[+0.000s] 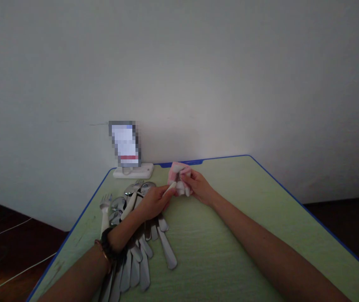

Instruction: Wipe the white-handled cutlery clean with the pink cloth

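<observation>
My left hand (154, 202) is closed around a pale, slim handle (170, 188), whose far end goes into a pink and white cloth (175, 171). What kind of utensil it is stays hidden by the cloth. The fingers of my right hand (201, 187) pinch the bunched cloth from the right, close to my left fingertips. Under my left hand and forearm lies a pile of metal spoons and forks, among them a spoon (118, 204), a white fork (105, 205) at the left and a loose handle (167, 251) pointing toward me.
A phone (125, 142), blurred out, leans on a white stand (135, 171) at the back left of the green table (217, 251). The table has a blue edge and meets a grey wall (198, 75). White cables (17, 266) run across the dark floor at left.
</observation>
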Demonstrator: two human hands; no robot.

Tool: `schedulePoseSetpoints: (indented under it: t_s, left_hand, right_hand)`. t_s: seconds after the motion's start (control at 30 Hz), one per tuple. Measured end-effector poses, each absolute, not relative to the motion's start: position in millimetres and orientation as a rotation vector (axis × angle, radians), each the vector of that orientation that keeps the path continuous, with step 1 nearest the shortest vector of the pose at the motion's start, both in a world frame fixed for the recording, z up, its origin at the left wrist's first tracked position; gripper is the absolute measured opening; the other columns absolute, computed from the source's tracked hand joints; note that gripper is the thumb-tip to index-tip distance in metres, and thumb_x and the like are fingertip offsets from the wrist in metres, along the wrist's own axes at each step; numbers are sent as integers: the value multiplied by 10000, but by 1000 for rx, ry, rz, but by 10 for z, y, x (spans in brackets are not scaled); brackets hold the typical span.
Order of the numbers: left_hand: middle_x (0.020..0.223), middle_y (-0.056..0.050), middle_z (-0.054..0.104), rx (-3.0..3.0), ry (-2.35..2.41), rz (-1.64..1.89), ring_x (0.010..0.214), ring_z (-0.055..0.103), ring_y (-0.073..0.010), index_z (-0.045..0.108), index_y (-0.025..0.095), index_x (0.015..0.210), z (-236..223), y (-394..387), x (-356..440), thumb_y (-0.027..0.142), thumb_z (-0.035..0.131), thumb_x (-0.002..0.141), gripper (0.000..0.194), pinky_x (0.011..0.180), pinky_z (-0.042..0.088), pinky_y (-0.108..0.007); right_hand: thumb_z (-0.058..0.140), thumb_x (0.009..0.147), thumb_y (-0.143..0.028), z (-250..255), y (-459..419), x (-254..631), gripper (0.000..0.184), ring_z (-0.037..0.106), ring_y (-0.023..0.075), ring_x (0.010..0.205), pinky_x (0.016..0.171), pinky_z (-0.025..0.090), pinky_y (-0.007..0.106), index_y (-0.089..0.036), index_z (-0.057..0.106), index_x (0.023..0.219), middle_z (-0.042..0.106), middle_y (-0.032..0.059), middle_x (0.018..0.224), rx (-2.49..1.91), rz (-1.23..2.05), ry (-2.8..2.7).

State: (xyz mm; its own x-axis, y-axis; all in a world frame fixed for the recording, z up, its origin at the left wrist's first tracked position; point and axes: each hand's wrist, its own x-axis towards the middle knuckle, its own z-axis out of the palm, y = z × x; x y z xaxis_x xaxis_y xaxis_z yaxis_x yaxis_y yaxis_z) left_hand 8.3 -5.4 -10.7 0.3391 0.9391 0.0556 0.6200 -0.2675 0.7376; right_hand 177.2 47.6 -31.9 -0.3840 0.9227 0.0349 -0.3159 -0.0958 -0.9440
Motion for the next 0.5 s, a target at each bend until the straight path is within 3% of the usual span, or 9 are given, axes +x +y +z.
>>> schedulePoseSetpoints:
  t_s: [0.07, 0.2, 0.5]
  left_hand:
    - [438, 67, 416, 2012, 1354, 638, 399, 379, -82, 604, 147, 787, -97, -55, 92, 468, 331, 880, 432, 433, 279, -190]
    - [450, 68, 411, 2008, 1324, 633, 403, 371, -81, 605, 144, 829, -95, -51, 96, 466, 327, 881, 429, 428, 273, -189]
    - [422, 64, 429, 1934, 1275, 673, 390, 378, -89, 622, 141, 840, -92, -59, 104, 512, 291, 880, 499, 448, 310, -203]
  right_hand:
    - [679, 656, -415, -330, 467, 1766, 318, 385, 63, 438, 417, 302, 188, -185, 520, 806, 476, -79, 524, -858, 1525, -1275]
    - [658, 667, -414, -323, 470, 1754, 301, 429, 72, 511, 468, 349, 196, -174, 530, 796, 527, -50, 601, -871, 1389, -1343]
    - [577, 722, -504, -356, 503, 1721, 334, 432, 79, 490, 458, 321, 204, -171, 558, 722, 546, -33, 579, -857, 1433, -1259]
